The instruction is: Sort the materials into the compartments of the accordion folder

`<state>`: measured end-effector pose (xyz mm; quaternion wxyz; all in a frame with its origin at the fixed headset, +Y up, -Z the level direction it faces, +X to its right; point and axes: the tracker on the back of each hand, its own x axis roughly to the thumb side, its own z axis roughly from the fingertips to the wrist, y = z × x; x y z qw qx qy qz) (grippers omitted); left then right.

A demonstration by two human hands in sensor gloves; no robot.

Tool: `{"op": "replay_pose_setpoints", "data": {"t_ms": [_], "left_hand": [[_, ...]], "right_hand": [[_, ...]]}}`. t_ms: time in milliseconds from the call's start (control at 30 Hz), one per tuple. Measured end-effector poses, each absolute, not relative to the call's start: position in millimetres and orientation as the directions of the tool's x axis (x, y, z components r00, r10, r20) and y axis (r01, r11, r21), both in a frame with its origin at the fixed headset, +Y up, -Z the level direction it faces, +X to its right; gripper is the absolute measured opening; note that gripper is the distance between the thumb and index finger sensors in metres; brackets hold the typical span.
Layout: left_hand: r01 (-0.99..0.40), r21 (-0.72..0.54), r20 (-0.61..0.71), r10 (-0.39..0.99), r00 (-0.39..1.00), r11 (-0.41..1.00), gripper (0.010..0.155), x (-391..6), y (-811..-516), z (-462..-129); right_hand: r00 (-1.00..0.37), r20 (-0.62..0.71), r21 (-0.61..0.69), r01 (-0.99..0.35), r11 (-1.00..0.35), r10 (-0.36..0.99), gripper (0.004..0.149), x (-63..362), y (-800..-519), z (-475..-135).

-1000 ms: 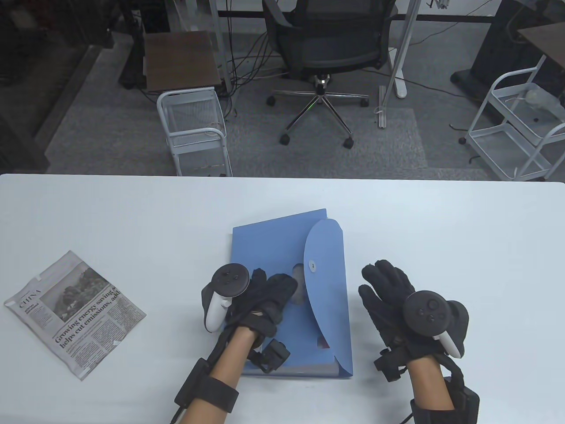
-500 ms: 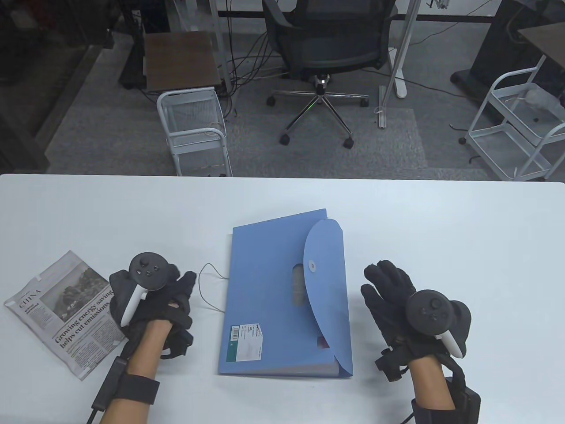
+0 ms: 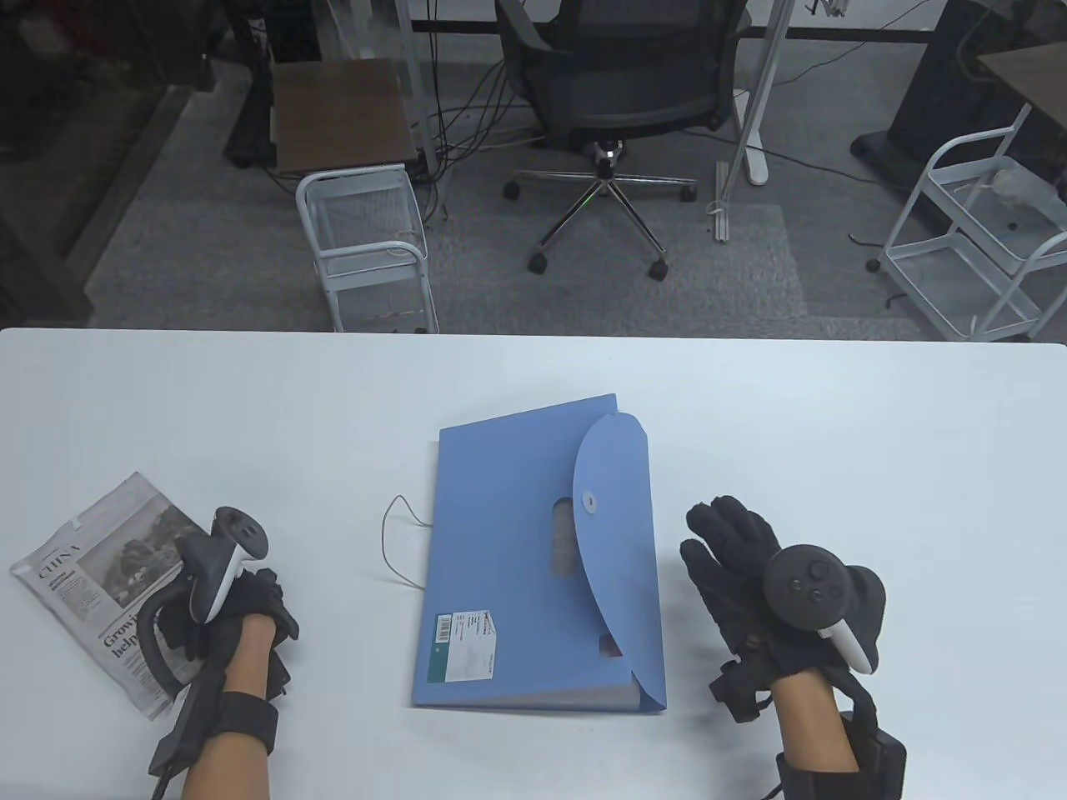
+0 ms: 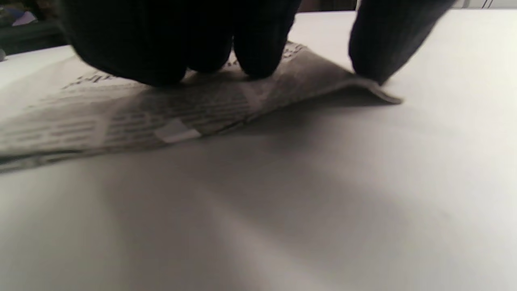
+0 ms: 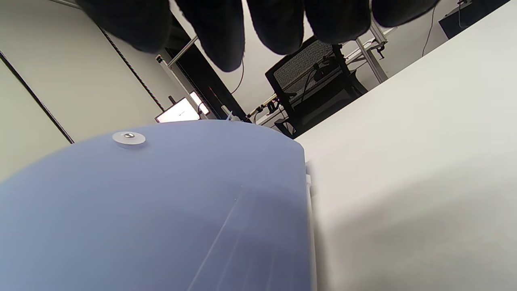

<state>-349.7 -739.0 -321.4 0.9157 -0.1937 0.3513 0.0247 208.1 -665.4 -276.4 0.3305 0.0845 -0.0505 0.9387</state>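
Note:
A folded newspaper (image 3: 83,558) lies at the table's left. My left hand (image 3: 237,612) is on its right part. In the left wrist view the fingers (image 4: 250,48) press on top of the newspaper (image 4: 169,109) and the thumb (image 4: 379,48) touches its corner, which is raised off the table. A blue accordion folder (image 3: 517,542) lies flat in the middle, its rounded flap (image 3: 617,533) closed over the right side, with a clear snap button (image 3: 589,502). My right hand (image 3: 725,542) is open and flat on the table just right of the folder, holding nothing. The right wrist view shows the flap (image 5: 161,210).
A thin string loop (image 3: 390,542) lies on the table at the folder's left edge. A printed label (image 3: 463,646) sits on the folder's near left corner. Beyond the far table edge stand an office chair (image 3: 617,92) and white wire carts (image 3: 367,242).
My left hand left the folder, moved left across the table and came down on the newspaper's right part. The folder's label and string came into view. The right hand stayed put.

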Motion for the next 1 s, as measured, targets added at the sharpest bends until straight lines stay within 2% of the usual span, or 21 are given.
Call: {"op": "replay_pose_setpoints", "data": {"t_ms": [133,200,300,400,500,633,800,867,1000], "left_hand": [[-0.257,-0.309,-0.688,-0.029,0.725,0.916,0.056,-350.0,-739.8,-321.2],[-0.203,-0.341,-0.663,-0.082,0.744,0.918,0.051,-347.9,-740.2,-321.5],[-0.147,-0.312,-0.661,-0.103,0.743,0.938,0.044,-348.1,-741.3,-318.0],[-0.17,-0.263,-0.657,-0.048,0.752,0.95,0.044,-350.9,-737.2,-313.3],[-0.261,-0.136,-0.67,0.106,0.735,0.956,0.043,-356.3,-730.4,-306.3],[-0.366,0.043,-0.62,0.312,0.72,0.93,0.044,-355.2,-721.7,-298.7],[-0.476,0.206,-0.461,0.514,0.723,0.855,0.044,-345.0,-704.7,-298.6],[-0.56,0.274,-0.378,0.622,0.685,0.782,0.044,-339.1,-691.2,-298.6],[-0.695,0.33,-0.202,0.767,0.609,0.639,0.044,-325.0,-664.6,-296.3]], "right_hand": [[-0.771,0.191,-0.032,-0.624,-0.781,0.608,0.056,207.3,-666.3,-276.4],[-0.772,0.192,-0.028,-0.622,-0.783,0.606,0.056,206.7,-666.7,-276.6],[-0.771,0.189,-0.02,-0.622,-0.783,0.608,0.056,206.0,-667.9,-277.1],[-0.772,0.186,-0.015,-0.621,-0.784,0.608,0.056,205.7,-668.5,-277.3],[-0.772,0.186,-0.009,-0.62,-0.784,0.608,0.056,204.6,-669.1,-277.5],[-0.773,0.188,-0.002,-0.618,-0.786,0.607,0.056,203.1,-670.0,-277.5],[-0.769,0.177,0.004,-0.624,-0.781,0.615,0.056,204.0,-671.9,-278.1],[-0.765,0.171,0.004,-0.63,-0.777,0.621,0.056,205.1,-672.4,-278.3],[-0.754,0.167,0.001,-0.644,-0.765,0.635,0.057,206.6,-672.6,-278.6]]}}
